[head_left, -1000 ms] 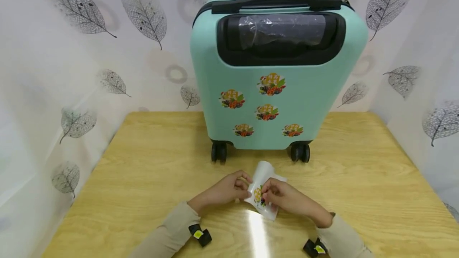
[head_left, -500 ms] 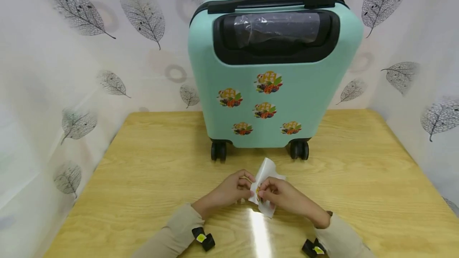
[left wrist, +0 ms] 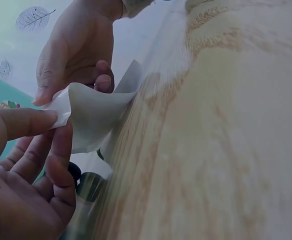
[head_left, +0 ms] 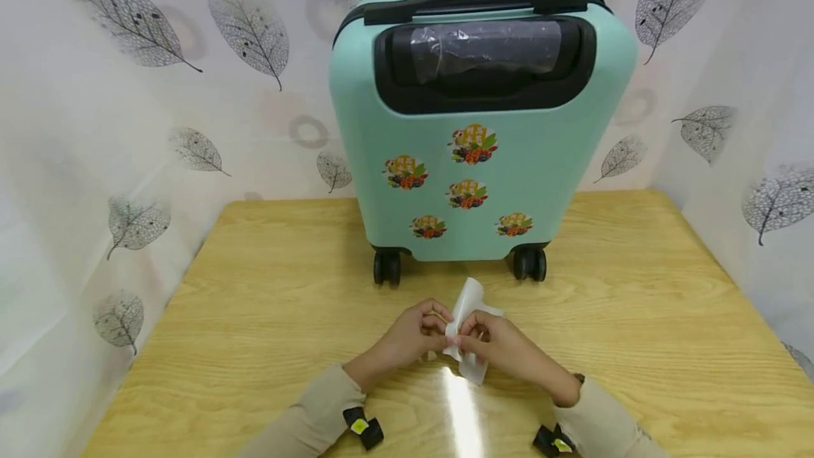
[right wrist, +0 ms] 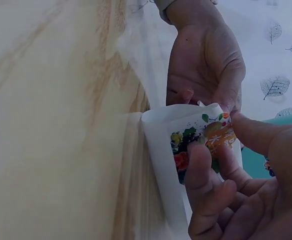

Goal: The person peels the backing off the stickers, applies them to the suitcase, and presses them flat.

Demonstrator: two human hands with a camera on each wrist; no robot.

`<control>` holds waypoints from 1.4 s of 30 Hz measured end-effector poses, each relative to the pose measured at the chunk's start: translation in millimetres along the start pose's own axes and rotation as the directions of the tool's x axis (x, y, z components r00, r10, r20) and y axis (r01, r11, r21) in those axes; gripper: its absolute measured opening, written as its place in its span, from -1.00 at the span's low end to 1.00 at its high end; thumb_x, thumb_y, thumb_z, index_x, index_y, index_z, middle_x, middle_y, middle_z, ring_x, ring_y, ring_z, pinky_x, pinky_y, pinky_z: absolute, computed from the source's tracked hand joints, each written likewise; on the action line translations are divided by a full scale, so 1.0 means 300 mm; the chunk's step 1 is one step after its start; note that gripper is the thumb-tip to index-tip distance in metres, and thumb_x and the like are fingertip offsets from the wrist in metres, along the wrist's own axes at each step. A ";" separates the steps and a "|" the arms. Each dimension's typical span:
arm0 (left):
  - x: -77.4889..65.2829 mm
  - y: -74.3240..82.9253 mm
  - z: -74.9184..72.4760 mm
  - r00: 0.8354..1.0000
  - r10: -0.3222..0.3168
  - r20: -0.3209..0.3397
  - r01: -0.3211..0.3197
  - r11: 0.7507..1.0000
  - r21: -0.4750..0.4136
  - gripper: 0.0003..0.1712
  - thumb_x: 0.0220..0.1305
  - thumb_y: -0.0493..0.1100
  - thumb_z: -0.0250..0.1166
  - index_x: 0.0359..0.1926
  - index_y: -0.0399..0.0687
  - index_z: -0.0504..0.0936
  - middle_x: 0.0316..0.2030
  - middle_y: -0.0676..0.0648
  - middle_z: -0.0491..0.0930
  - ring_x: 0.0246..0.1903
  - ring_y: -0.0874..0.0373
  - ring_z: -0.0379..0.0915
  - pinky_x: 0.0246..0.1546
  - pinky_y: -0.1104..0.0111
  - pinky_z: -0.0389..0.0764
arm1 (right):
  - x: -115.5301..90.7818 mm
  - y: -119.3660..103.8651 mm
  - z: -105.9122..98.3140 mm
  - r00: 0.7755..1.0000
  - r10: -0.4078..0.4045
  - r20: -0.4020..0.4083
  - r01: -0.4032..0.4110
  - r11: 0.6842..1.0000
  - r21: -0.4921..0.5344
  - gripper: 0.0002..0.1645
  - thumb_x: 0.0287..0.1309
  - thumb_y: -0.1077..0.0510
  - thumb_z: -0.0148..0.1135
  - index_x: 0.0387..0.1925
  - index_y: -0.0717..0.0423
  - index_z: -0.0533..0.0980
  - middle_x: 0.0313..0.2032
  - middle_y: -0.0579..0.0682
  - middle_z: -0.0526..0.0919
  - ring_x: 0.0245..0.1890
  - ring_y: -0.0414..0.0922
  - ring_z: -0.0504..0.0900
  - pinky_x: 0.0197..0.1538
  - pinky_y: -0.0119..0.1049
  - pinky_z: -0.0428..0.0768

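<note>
A curled white backing sheet (head_left: 469, 297) stands between the two hands, close over the wooden table. My left hand (head_left: 410, 334) pinches its near edge between thumb and fingers. From the other side my right hand (head_left: 509, 348) pinches the sheet at a fruit-printed sticker (right wrist: 188, 134), its fingertips meeting the left ones. The right wrist view shows the sticker's printed face bent along with the sheet and partly covered by the right fingers. Only the plain back of the paper (left wrist: 93, 115) faces the left wrist view.
A mint-green suitcase (head_left: 534, 168) on black wheels (head_left: 387, 267) stands behind the hands, with several similar fruit stickers (head_left: 473, 145) on its front. Leaf-patterned cloth (head_left: 267, 154) hangs behind and beside the wooden table (head_left: 267, 281).
Both hands have drawn together and bent the sheet, so the sticker's print has turned out of the head view. The suitcase shifts slightly left in view as the head camera moves.
</note>
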State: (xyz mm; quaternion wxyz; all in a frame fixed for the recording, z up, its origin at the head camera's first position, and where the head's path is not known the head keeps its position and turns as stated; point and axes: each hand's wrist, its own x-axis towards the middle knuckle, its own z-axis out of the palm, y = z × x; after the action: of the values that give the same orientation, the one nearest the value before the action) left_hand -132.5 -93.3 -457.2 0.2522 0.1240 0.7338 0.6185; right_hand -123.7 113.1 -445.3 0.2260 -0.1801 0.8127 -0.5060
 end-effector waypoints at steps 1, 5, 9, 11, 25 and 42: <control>-0.001 0.000 0.000 1.000 0.001 -0.001 -0.001 1.000 0.004 -0.71 0.22 -0.31 0.30 -0.05 -0.20 0.47 -0.48 0.06 0.55 -0.60 0.21 0.34 -0.65 0.43 0.34 | 0.000 -0.002 0.001 1.000 0.003 0.000 -0.003 1.000 -0.003 -0.70 0.30 -0.02 0.18 -0.28 0.17 0.49 -0.39 0.00 0.61 -0.50 -0.18 0.54 -0.45 -0.32 0.59; -0.002 0.001 -0.004 1.000 0.006 -0.003 -0.006 1.000 0.019 -0.71 0.22 -0.32 0.30 -0.04 -0.21 0.47 -0.47 0.04 0.55 -0.59 0.21 0.33 -0.65 0.44 0.33 | 0.000 -0.009 -0.004 1.000 0.006 0.000 -0.006 1.000 -0.011 -0.74 0.34 0.03 0.14 -0.25 0.18 0.50 -0.37 0.02 0.61 -0.47 -0.17 0.56 -0.43 -0.33 0.60; -0.002 0.012 -0.010 1.000 0.011 0.001 -0.012 0.999 0.033 -0.71 0.24 -0.33 0.28 -0.03 -0.22 0.48 -0.41 -0.04 0.59 -0.58 0.24 0.36 -0.65 0.45 0.34 | 0.003 -0.013 -0.015 1.000 -0.026 -0.004 0.026 0.999 -0.034 -0.77 0.37 0.08 0.10 -0.25 0.20 0.51 -0.38 0.04 0.63 -0.48 -0.21 0.55 -0.45 -0.34 0.58; -0.002 0.016 -0.013 1.000 0.012 0.008 -0.013 0.999 0.050 -0.72 0.24 -0.32 0.28 -0.03 -0.21 0.51 -0.37 -0.07 0.61 -0.56 0.25 0.37 -0.63 0.46 0.35 | 0.005 -0.011 -0.018 0.999 -0.039 -0.004 0.038 0.998 -0.047 -0.79 0.37 0.11 0.09 -0.27 0.21 0.51 -0.39 0.05 0.63 -0.51 -0.24 0.54 -0.46 -0.36 0.57; 0.014 -0.007 -0.040 0.999 0.002 0.047 -0.007 0.993 0.118 -0.74 0.19 -0.33 0.33 -0.07 -0.15 0.58 -0.42 0.01 0.57 -0.52 0.24 0.44 -0.54 0.44 0.43 | 0.001 -0.008 -0.054 1.000 -0.024 0.008 0.024 0.999 -0.040 -0.83 0.36 0.19 0.07 -0.24 0.25 0.51 -0.37 0.05 0.60 -0.51 -0.18 0.54 -0.44 -0.35 0.57; -0.011 0.004 -0.061 1.000 -0.008 -0.003 0.008 0.973 0.231 -0.77 0.15 -0.31 0.38 -0.14 -0.17 0.63 -0.51 0.01 0.52 -0.60 0.24 0.39 -0.58 0.45 0.47 | -0.014 0.020 -0.112 1.000 -0.014 0.008 0.014 0.999 -0.030 -0.80 0.36 0.20 0.05 -0.23 0.30 0.50 -0.39 0.06 0.59 -0.53 -0.17 0.55 -0.45 -0.31 0.59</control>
State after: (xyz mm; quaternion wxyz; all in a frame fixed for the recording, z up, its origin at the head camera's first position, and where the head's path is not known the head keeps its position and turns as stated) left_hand -139.5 -110.0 -453.5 0.2380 0.1489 0.8015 0.5281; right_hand -139.1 142.7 -437.0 0.2229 -0.1911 0.8180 -0.4946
